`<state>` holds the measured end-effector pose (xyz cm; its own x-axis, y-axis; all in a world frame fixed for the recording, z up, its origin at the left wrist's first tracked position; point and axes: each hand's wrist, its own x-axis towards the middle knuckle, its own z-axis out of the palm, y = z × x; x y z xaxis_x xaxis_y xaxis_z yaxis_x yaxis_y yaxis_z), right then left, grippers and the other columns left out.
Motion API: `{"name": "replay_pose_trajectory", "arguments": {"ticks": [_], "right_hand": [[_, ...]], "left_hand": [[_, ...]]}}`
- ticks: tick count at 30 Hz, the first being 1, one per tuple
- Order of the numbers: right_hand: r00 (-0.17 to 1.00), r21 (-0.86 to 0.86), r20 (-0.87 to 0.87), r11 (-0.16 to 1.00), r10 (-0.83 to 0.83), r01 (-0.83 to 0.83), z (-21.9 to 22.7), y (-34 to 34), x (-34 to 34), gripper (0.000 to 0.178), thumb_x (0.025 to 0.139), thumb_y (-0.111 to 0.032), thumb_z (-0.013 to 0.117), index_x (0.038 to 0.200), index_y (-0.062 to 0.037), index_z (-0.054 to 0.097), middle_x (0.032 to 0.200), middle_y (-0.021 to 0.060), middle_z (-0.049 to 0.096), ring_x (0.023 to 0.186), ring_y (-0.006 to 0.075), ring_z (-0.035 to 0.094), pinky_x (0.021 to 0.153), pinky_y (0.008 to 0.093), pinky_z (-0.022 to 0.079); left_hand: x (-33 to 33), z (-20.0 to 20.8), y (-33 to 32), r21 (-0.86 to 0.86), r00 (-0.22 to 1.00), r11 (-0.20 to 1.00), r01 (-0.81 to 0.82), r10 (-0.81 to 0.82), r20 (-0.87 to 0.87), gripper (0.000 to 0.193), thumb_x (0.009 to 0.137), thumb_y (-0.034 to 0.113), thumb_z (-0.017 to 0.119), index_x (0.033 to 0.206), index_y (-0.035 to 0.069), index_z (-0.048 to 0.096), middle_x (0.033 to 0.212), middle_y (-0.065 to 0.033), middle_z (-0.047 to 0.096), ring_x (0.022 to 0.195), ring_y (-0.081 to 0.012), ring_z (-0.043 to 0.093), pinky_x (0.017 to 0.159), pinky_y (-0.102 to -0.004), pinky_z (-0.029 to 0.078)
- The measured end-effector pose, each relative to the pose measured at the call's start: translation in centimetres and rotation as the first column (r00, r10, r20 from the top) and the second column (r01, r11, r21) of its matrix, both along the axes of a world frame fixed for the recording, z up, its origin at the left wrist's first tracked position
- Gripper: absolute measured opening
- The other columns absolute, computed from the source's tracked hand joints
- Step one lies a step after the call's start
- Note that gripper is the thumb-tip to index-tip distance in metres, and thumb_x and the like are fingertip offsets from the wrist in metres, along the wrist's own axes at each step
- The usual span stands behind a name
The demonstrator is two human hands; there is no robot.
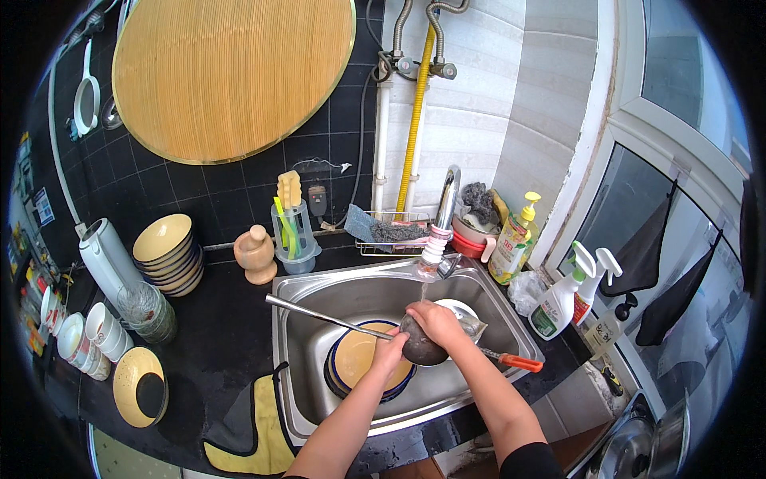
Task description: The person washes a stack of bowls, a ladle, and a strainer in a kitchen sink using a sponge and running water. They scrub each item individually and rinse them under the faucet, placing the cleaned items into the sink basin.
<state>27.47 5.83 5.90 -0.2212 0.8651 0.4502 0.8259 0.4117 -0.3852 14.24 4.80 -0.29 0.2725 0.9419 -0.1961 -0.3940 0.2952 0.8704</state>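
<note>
Your forearms (343,415) span the sink (297,367): left hand (388,351) pinching the ladle (423,350), right hand (436,321) gripping its scoop, mid-rinse; stacked bowls (361,357) seemingly remain.

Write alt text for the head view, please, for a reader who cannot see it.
A person's left grip and right grip hold a dark rounded object below the faucet, over a steel sink containing a blue-rimmed tan bowl. Stacked bowls stand at left; spray bottles at right.
</note>
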Motion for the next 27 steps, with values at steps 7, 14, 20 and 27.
{"name": "replay_pose_trajectory", "arguments": {"ticks": [7,14,20,27], "right_hand": [[0.998,-0.094,0.056,0.995,0.042,-0.036,0.1,0.1,0.4,0.026,0.082,-0.03,0.052,0.098,-0.0103,0.06,0.09,0.0117,0.061,0.082,0.0304,0.058,0.072,0.0379,0.046],[0.997,-0.114,0.068,0.993,0.021,-0.013,-0.2,-0.2,0.6,0.024,0.083,-0.026,0.05,0.095,-0.0088,0.06,0.089,0.0134,0.061,0.081,0.0304,0.058,0.071,0.0382,0.047],[0.996,-0.125,0.049,0.989,-0.073,0.079,-0.1,-0.5,-0.1,0.024,0.083,-0.029,0.05,0.089,-0.0075,0.059,0.084,0.0144,0.061,0.077,0.0324,0.059,0.068,0.0399,0.047],[0.975,-0.289,0.04,0.932,-0.218,0.22,-0.1,-0.1,1.0,0.03,0.086,-0.03,0.047,0.094,-0.0038,0.059,0.089,0.0152,0.061,0.082,0.0332,0.058,0.07,0.0412,0.046]], "left_hand": [[-0.2,-0.7,0.7,-0.05,1.0,0.999,0.022,-0.021,0.012,0.023,0.078,0.009,0.051,0.099,0.0,0.054,0.085,-0.0071,0.06,0.072,-0.0146,0.06,0.059,-0.0264,0.05],[-0.3,-1.2,0.7,-0.03,0.999,0.999,0.031,-0.032,-0.035,0.029,0.079,0.014,0.052,0.105,0.0,0.052,0.086,-0.0075,0.059,0.067,-0.0141,0.059,0.053,-0.0262,0.05],[-0.5,-0.6,0.6,-0.019,1.0,1.0,0.011,-0.011,-0.012,0.028,0.078,0.012,0.052,0.103,0.0,0.054,0.082,-0.007,0.059,0.065,-0.0143,0.059,0.051,-0.0275,0.05],[-0.5,0.4,0.2,0.069,0.99,0.994,-0.08,0.088,-0.113,0.023,0.079,0.01,0.05,0.097,-0.001,0.056,0.076,-0.0039,0.057,0.061,-0.0106,0.054,0.05,-0.0247,0.045]]}}
